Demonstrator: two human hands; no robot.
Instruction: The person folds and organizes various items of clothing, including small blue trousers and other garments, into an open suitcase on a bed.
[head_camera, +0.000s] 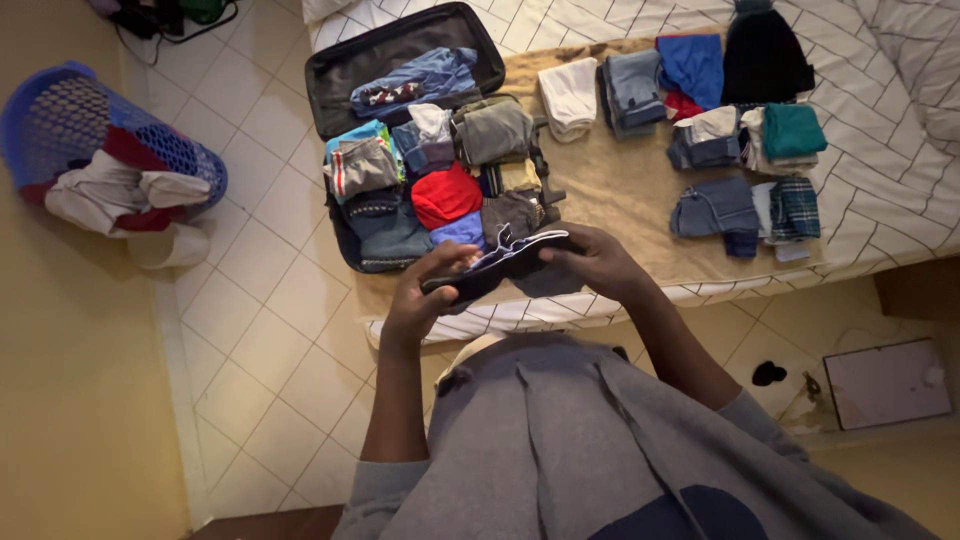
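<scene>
Both my hands hold one dark folded garment (505, 262) over the near edge of the bed. My left hand (425, 290) grips its left end and my right hand (595, 262) grips its right end. Just beyond it lies an open black suitcase (335, 70), packed with several folded clothes, among them a red piece (445, 195) and a grey-green piece (493, 130). To the right, several folded clothes lie on a tan blanket (610, 195), including a blue piece (692, 65), a teal piece (795, 130) and a black knit hat (765, 55).
A blue laundry basket (60, 115) with white and red clothes spilling out lies on the tiled floor at the left. A white patterned bedsheet (880, 170) covers the bed. A flat pale box (885, 383) sits on the floor at the lower right.
</scene>
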